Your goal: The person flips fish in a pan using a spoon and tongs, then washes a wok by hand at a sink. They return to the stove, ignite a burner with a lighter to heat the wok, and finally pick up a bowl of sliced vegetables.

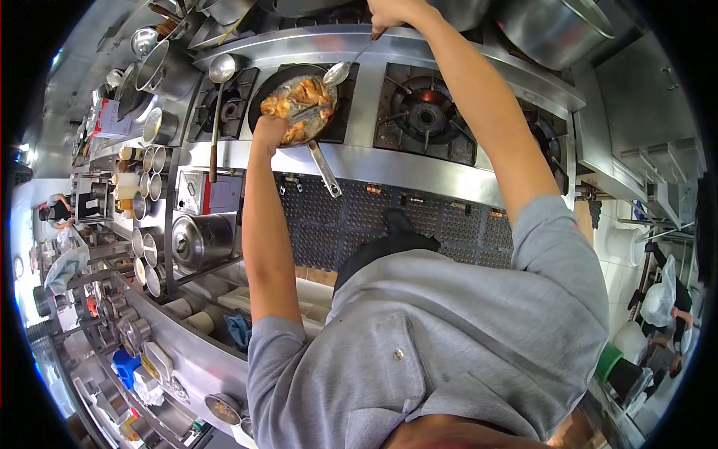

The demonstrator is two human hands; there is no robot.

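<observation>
The fried pieces (pixel 305 91) are held in a dark frying pan (pixel 271 81), set on the left part of the stove (pixel 360 153), where they are surrounded by pale, bubbling liquid. From the left hand (pixel 272 133) they lie to the far side and slightly to the right; from the right hand (pixel 391 13) they lie to the left and nearer. The left hand is the closer of the two, being placed over the pan's near-left rim, while the right hand is stretched well beyond the pan, at the far right.

The left hand is closed around a dark tool that appears to be a pair of tongs (pixel 307 114); its length is pointed to the right and a little far, across the pieces. Whether a piece is gripped by its tips cannot be told. The right hand is closed on the handle end of a metal spoon (pixel 337 73), whose long axis is slanted from far right to near left. Its bowl is brought to the pan's far-right rim (contact with the rim cannot be confirmed).

The pan handle (pixel 324 169) is directed near and to the right, past the stove's front edge, and is touched by neither hand. To the left of the pan a long ladle (pixel 222 69) is laid, and to the right a burner (pixel 426 117) with a reddish glow is left uncovered.
</observation>
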